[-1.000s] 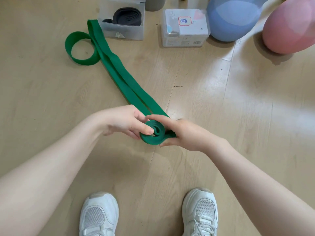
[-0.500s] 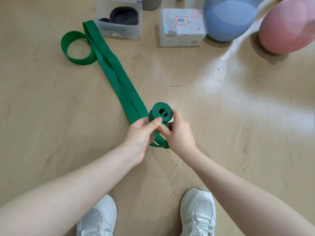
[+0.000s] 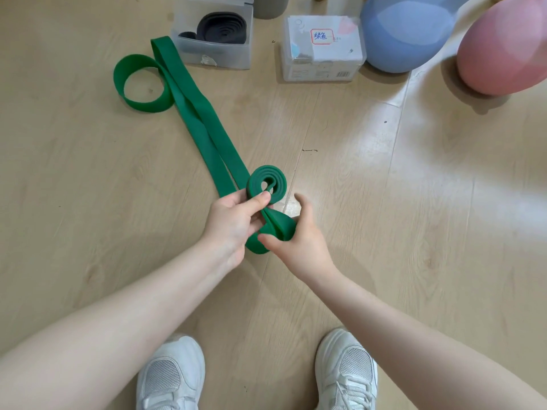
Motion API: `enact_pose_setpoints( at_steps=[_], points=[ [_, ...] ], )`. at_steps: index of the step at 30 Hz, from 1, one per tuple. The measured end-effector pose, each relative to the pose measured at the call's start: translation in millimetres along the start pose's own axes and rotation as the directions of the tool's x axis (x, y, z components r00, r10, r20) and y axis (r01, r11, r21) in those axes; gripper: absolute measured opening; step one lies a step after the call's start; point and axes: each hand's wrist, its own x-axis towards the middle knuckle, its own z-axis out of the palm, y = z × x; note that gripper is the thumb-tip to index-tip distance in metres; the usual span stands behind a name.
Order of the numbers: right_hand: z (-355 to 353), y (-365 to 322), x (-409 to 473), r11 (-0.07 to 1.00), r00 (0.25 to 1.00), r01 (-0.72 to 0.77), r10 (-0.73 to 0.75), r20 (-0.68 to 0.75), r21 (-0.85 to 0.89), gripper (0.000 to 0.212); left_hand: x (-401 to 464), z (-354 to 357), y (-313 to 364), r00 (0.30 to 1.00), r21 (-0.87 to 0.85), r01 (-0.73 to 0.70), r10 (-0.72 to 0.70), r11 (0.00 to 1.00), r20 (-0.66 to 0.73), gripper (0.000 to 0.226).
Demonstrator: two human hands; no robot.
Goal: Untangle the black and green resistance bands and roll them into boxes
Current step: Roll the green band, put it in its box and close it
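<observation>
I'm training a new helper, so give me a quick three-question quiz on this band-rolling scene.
1. True or false: the black band already lies coiled in the open box.
2. Which of the hands pinches the green band at its rolled coil? A. left hand B. right hand
3. Fill in: the band's far end forms a ____ on the floor.

Key: 1 true; 2 A; 3 loop.

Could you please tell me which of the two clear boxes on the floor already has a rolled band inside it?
The left box, beside the green band's far loop: it is open and holds the coiled black band. The right box is lidded, with a red-bordered label.
</observation>
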Motion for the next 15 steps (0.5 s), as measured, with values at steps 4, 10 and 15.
enact_pose_setpoints(
  at_steps=[4, 10, 15],
  points=[
    [16, 11, -5, 0.979, 0.996, -0.039, 0.055, -0.073, 0.201, 0.061, 1, -2, 0, 1.0, 0.014, -0.005, 0.005, 1.0, -0.006, 0.011],
    [-24, 10, 16, 0.965, 0.965, 0.259, -0.261, -0.039, -0.042, 0.025, 3, -6, 10, 0.997, 0.11, -0.071, 0.065, 0.991, 0.051, 0.012],
    [-80, -13, 20, 0.906, 0.917, 0.386, -0.356, 0.179, -0.174, 0.029, -12, 16, 25, 0.981, 0.126, -0.119, 0.098, 0.985, 0.165, 0.017]
  ],
)
